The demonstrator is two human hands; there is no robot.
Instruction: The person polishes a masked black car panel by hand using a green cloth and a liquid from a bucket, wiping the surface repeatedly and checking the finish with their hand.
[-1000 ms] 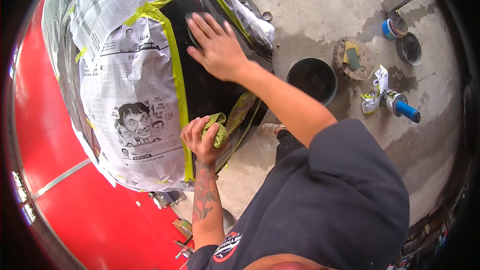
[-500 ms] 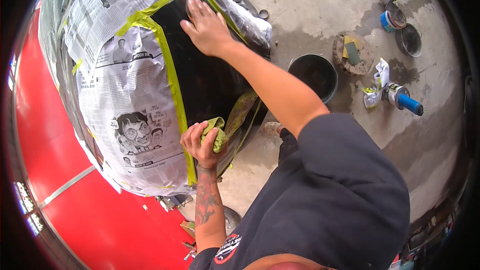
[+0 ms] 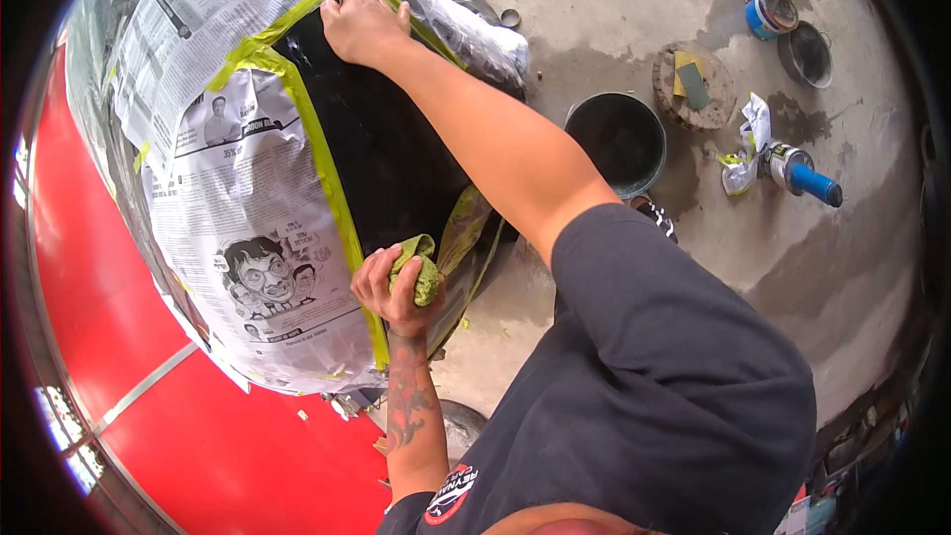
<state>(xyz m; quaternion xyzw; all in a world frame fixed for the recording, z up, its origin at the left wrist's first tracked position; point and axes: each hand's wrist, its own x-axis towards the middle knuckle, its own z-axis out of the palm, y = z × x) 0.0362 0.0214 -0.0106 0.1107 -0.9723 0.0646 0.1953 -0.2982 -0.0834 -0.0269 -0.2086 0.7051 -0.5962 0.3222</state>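
Note:
My right hand (image 3: 365,24) rests at the upper end of a glossy black vehicle panel (image 3: 376,149), fingers apart and slightly bent, against yellow masking tape (image 3: 303,6). Newspaper sheets (image 3: 248,188) with print and a cartoon, and clear plastic (image 3: 109,30), cover the surrounding bodywork. My left hand (image 3: 396,289) grips a crumpled green cloth (image 3: 424,272) beside the panel's lower left edge and tape.
On the stained concrete floor (image 3: 614,0) stand a dark bucket (image 3: 614,139), a round slab (image 3: 713,109) with sanding pads, a blue can (image 3: 763,22), a dark bowl (image 3: 804,54) and a blue-handled cylinder (image 3: 812,180) beside crumpled paper. A red surface (image 3: 198,456) lies left.
My right hand has moved up and leftward to the panel's top taped edge. My foot has shifted forward to the right. My left hand still holds the cloth.

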